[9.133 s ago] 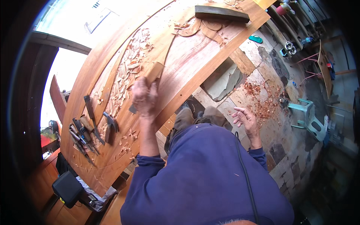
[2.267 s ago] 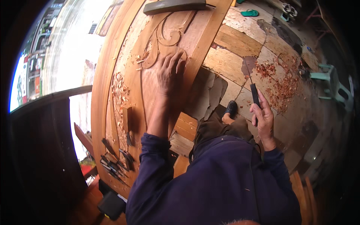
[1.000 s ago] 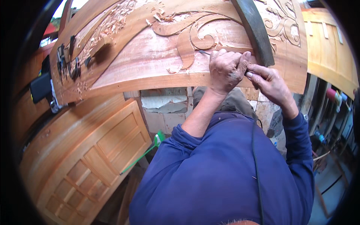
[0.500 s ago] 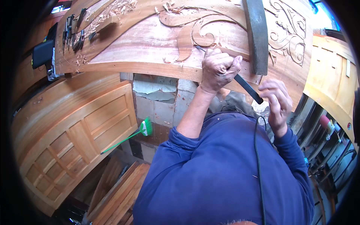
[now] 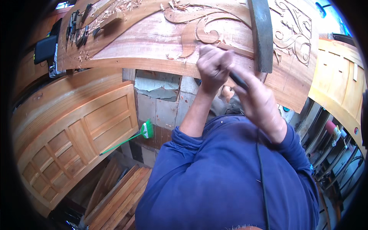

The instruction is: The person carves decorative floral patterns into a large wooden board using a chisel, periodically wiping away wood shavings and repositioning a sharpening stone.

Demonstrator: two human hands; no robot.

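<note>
My left hand [image 5: 214, 69] is closed round a carving chisel [image 5: 238, 80] just above the near edge of a wooden panel [image 5: 142, 46]. My right hand [image 5: 263, 103], a little blurred, is closed on the chisel's black handle, below and right of the left. The chisel's blade is hidden behind my left hand. Past that hand lies a raised scroll carving [image 5: 209, 36], with a curved leaf shape [image 5: 188, 42] beside it. A dark, heavy bar [image 5: 262, 38] rests across the panel to the right of my hands.
Several dark-handled carving tools [image 5: 78, 30] lie at the panel's far left, near wood shavings [image 5: 115, 13] and a wooden block [image 5: 109, 21]. More carved scrollwork [image 5: 295, 34] sits right of the bar. Below left stand a panelled door [image 5: 76, 145], a green broom [image 5: 145, 129] and stacked boards [image 5: 119, 199].
My right hand has moved left and up from beside the handle's end and closed on it. The left hand has shifted slightly left, and the chisel's tip is now hidden.
</note>
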